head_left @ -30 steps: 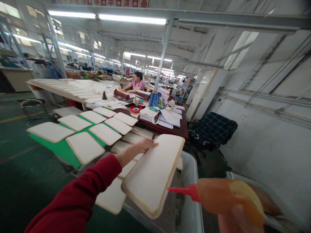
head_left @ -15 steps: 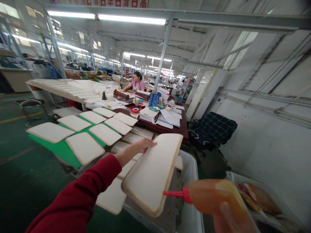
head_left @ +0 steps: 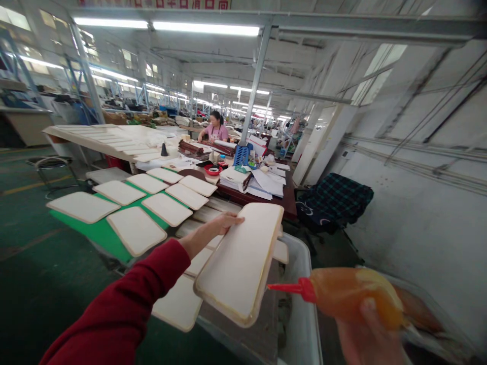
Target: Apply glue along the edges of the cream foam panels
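Observation:
My left hand [head_left: 227, 223], at the end of a red sleeve, pinches the upper left edge of a white panel [head_left: 239, 261] with rounded corners. A yellowish band runs along the panel's border, and it is held tilted in the air. In my right hand [head_left: 369, 329] is a squeeze bottle [head_left: 352, 294] of amber liquid, probably glue, with a red nozzle [head_left: 287, 288] pointing left. The nozzle tip is just right of the panel's lower right edge, seemingly apart from it. Several similar panels [head_left: 167, 209] lie on a green surface [head_left: 85, 228] to the left.
A grey-white bin [head_left: 314, 324] stands below the held panel. Behind is a cluttered table [head_left: 289, 195] with papers and a red dish [head_left: 213, 171]; a person in pink [head_left: 216, 133] sits beyond. At right are a chair with a plaid cloth [head_left: 338, 197] and the wall.
The bottle has moved right and slightly up, its nozzle leaving the panel's edge. The panel has risen a little in my left hand.

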`<state>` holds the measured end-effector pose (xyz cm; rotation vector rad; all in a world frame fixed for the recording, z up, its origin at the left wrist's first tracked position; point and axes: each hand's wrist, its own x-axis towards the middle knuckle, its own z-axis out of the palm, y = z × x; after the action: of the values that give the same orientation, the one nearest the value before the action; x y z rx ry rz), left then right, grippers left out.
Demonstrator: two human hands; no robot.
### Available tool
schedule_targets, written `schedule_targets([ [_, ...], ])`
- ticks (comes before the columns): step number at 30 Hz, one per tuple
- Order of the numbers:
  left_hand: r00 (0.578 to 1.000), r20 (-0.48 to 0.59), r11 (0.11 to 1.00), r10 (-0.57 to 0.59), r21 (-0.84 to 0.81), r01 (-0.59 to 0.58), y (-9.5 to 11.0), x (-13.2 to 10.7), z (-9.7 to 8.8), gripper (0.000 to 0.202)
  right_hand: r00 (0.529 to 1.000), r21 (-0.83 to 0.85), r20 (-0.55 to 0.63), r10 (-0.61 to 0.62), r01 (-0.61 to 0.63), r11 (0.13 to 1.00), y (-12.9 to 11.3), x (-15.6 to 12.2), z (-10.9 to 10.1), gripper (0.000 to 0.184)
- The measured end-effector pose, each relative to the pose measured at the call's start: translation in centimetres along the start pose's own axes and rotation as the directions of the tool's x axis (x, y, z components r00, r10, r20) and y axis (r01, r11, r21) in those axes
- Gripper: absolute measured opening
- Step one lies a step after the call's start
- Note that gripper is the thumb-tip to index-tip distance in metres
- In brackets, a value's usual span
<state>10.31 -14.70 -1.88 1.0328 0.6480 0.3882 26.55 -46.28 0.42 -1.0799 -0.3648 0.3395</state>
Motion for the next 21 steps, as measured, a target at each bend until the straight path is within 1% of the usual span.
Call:
schedule_targets([
  [2, 1.000, -0.007, 1.000, -0.004, 0.001, 0.004, 0.0, -0.1, -0.1, 0.045, 0.996, 0.106, -0.056, 0.069, -0.062, 0.992, -0.6, -0.4, 1.4, 0.057],
  [4, 1.000, -0.018, 1.000, -0.007, 0.001, 0.007, 0.0, -0.1, -0.3, 0.042, 0.984, 0.184, -0.088, 0.153, -0.135, 0.974, -1.0, -0.8, 2.3, 0.062],
  [7, 0.999, -0.041, 1.000, -0.002, 0.001, 0.002, -0.4, 0.0, -0.4, 0.045, 0.944, 0.237, -0.141, 0.299, -0.261, 0.936, -1.5, -0.6, 3.1, 0.066],
  [8, 0.999, -0.049, 1.000, 0.003, 0.002, -0.002, -0.7, 0.0, -0.4, 0.048, 0.941, 0.249, -0.139, 0.310, -0.269, 0.930, -1.6, -0.4, 3.4, 0.065],
  [9, 0.999, -0.053, 1.000, 0.008, 0.003, -0.008, -1.0, 0.0, -0.2, 0.050, 0.949, 0.255, -0.124, 0.290, -0.251, 0.934, -1.6, 0.0, 3.7, 0.062],
  [10, 0.998, -0.055, 1.000, 0.014, 0.005, -0.014, -1.4, -0.1, 0.0, 0.052, 0.965, 0.258, -0.098, 0.244, -0.212, 0.942, -1.6, 0.6, 4.0, 0.059],
  [12, 0.999, -0.045, 1.000, 0.024, 0.008, -0.024, -2.1, -0.2, 0.7, 0.054, 0.991, 0.258, -0.040, 0.127, -0.112, 0.960, -1.1, 1.9, 4.8, 0.051],
  [14, 0.999, -0.025, 0.999, 0.035, 0.010, -0.035, -2.6, -0.3, 1.6, 0.052, 0.998, 0.243, -0.026, 0.056, -0.048, 0.969, -0.1, 3.4, 5.4, 0.048],
  [18, 0.998, 0.009, 0.998, 0.059, 0.000, -0.059, -2.6, -0.6, 2.9, 0.041, 0.999, 0.178, -0.026, -0.027, 0.031, 0.984, 2.5, 5.7, 5.8, 0.056],
  [21, 0.998, 0.007, 0.998, 0.059, 0.000, -0.059, -1.9, -0.9, 3.3, 0.031, 0.997, 0.124, -0.034, -0.068, 0.072, 0.990, 3.5, 6.6, 5.2, 0.059],
])
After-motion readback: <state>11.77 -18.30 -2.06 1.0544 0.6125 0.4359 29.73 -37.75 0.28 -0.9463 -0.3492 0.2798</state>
